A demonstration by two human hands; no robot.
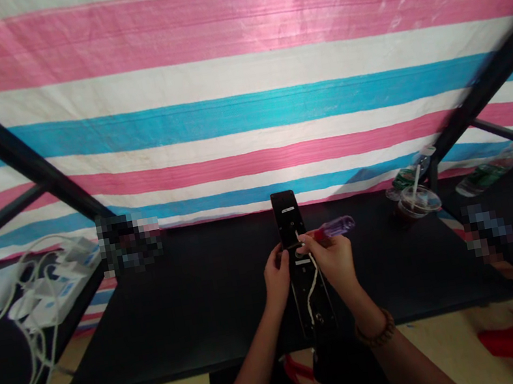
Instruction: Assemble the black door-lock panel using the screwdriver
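Observation:
A long black device (325, 305) lies lengthwise in front of me on the black table, with small white labels, round fittings and an upper section (285, 207). A whitish cable (310, 293) runs down its face. My left hand (277, 274) grips its left edge, thumb along the side and fingers curled. Over the device's middle, my right hand (335, 261) is closed on a screwdriver (337, 226), its clear purple and red handle sticking out to the right. The right fingertips are near the cable's upper end; the screwdriver's tip cannot be made out.
At the left lie white power strips (51, 294) with tangled white cables (43, 362). A lidded drink cup with a straw (416, 202) and a plastic bottle (405, 177) stand right; another bottle (488, 171) lies beyond the black frame bar (458, 113). A striped sheet (243, 115) hangs behind.

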